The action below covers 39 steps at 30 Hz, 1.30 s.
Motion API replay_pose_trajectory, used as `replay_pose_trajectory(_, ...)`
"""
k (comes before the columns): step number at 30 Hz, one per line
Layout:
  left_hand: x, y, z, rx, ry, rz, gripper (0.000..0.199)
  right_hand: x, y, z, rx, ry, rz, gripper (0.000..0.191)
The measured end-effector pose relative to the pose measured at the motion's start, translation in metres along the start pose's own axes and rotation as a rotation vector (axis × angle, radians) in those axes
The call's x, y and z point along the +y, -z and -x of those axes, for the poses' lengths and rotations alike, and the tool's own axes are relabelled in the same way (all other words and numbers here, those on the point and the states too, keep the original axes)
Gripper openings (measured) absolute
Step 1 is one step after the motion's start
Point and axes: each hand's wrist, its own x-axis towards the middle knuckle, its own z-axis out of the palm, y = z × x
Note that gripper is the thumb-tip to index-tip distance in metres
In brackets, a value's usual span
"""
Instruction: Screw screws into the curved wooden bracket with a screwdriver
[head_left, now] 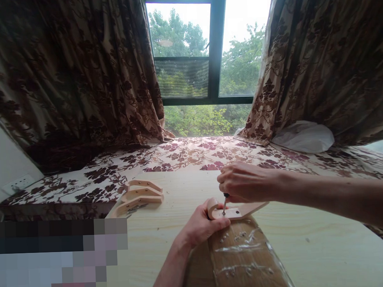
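Observation:
My left hand (205, 222) grips the curved end of a pale wooden piece (233, 213), its thumb lying along the near edge. Wrapped round the handle of a screwdriver (225, 203), my right hand (238, 183) is above that piece. The screwdriver's shaft points down at a hole near the curved end, and a second dark hole shows to the right. Beneath the piece lies a brown cardboard box (246, 275) with clear tape and several small screws (241, 235) on top.
Several similar wooden pieces (144, 191) lie at the left of the pale wooden table (308, 248), with small metal bits beside them. Behind are a flowered cloth (192, 154), curtains (114, 79), a window and a white plastic bag (304, 137). The lower left is pixelated.

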Motion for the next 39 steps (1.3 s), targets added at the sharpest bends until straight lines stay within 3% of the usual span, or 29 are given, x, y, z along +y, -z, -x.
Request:
replay_pose_trajectory(6,0.001,0.001,0.000,-0.039,-0.036,0.001,0.045,-0.003,0.010,0.001,-0.025,-0.083,-0.011,0.012)
replay_pose_trajectory(10,0.001,0.001,0.000,-0.049,-0.041,-0.016,0.045,-0.001,0.021,0.006,-0.088,-0.174,-0.162,0.031)
replay_pose_trajectory(12,0.001,0.001,0.000,-0.041,-0.030,-0.024,0.046,0.000,0.025,0.009,-0.125,-0.207,-0.244,0.028)
replay_pose_trajectory(21,0.000,0.000,-0.001,-0.032,-0.002,-0.057,0.047,0.007,0.021,0.009,-0.158,-0.189,-0.354,0.022)
replay_pose_trajectory(28,0.001,0.000,-0.001,-0.025,0.000,-0.075,0.048,0.014,0.026,0.011,-0.180,-0.254,-0.436,0.040)
replay_pose_trajectory(33,0.005,-0.002,0.000,-0.018,-0.006,-0.082,0.049,0.014,0.022,0.016,-0.168,-0.265,-0.485,0.026)
replay_pose_trajectory(39,0.007,-0.003,0.001,0.000,-0.002,-0.082,0.052,0.011,0.016,0.014,-0.149,-0.242,-0.532,0.023)
